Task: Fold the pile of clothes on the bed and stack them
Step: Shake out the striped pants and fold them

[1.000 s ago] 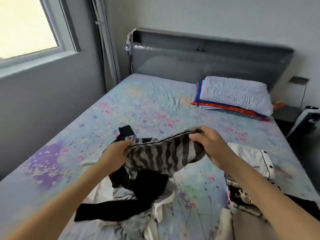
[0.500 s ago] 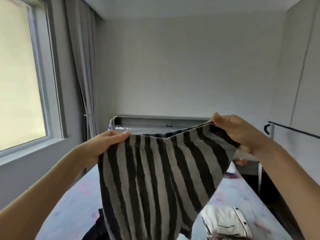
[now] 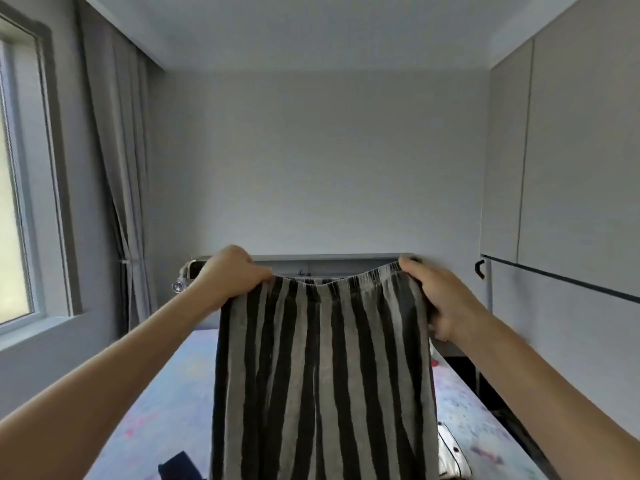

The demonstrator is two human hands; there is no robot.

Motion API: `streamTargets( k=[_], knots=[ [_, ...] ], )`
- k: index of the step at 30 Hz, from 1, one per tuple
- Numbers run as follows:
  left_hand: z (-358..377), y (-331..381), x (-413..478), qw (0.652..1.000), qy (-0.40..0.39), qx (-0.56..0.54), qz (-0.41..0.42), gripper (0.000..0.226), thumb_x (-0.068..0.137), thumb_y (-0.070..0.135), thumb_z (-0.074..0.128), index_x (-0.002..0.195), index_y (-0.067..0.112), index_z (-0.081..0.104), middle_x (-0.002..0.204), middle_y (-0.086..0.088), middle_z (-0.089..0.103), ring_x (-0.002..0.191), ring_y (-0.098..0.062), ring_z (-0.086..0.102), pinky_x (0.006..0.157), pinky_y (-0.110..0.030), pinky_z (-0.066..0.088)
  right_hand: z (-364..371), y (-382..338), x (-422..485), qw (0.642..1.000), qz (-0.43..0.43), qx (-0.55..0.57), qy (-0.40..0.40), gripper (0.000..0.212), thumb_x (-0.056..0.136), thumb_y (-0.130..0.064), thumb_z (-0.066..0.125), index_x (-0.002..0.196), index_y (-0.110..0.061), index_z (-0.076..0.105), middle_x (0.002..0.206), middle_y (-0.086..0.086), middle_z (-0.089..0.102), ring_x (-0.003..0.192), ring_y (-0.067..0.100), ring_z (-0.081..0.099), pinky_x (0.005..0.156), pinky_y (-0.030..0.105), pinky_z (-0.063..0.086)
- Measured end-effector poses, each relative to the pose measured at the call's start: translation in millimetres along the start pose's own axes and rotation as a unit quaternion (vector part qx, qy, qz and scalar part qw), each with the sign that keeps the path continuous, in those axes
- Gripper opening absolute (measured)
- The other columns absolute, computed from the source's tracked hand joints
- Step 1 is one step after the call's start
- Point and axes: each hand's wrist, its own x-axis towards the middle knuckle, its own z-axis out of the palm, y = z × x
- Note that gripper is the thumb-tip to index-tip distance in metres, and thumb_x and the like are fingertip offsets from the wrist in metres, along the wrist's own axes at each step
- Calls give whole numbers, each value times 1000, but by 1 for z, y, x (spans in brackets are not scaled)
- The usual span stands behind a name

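The striped pants (image 3: 322, 375) hang in the air above the bed (image 3: 162, 393), spread flat and facing the camera, with the elastic waistband on top and the grey and black stripes running down out of view. The left hand (image 3: 230, 277) grips the waistband's left corner with its fingers (image 3: 256, 271) curled over the cloth. The right hand (image 3: 440, 299) grips the right corner the same way. On the bed a dark cloth (image 3: 180, 465) lies at the near left and a white garment (image 3: 453, 452) at the near right. The headboard (image 3: 329, 261) stands at the bed's far end. A curtain (image 3: 121, 168) and a window (image 3: 14, 202) are left of the bed, and a wardrobe (image 3: 571, 168) is to its right.
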Motion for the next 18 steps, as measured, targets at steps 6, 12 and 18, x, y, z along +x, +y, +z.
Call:
streamTargets(
  k=[6, 12, 18],
  knots=[
    [41, 28, -23, 972, -98, -209, -48, 36, 90, 25, 61, 61, 8, 49, 44, 1, 47, 33, -7, 47, 38, -16, 40, 60, 38, -24, 993, -62, -89, 35, 30, 89, -18, 62, 69, 3, 59, 60, 8, 53, 59, 17, 50, 56, 26, 38],
    [66, 13, -43, 958, -154, -242, -20, 44, 94, 39, 53, 96, -3, 67, 81, -13, 67, 68, -16, 64, 71, -29, 59, 81, 64, -53, 992, -85, -93, -5, 18, 81, -19, 74, 87, -3, 69, 79, 11, 73, 72, 22, 69, 70, 35, 57],
    [67, 3, -59, 965, -218, -141, 46, 48, 74, 55, 69, 75, 12, 48, 65, -2, 42, 59, -13, 40, 53, -19, 33, 71, 77, -61, 978, -87, -144, -124, 49, 75, 23, 54, 99, -17, 70, 92, 3, 74, 89, 16, 70, 79, 22, 55]
  ],
)
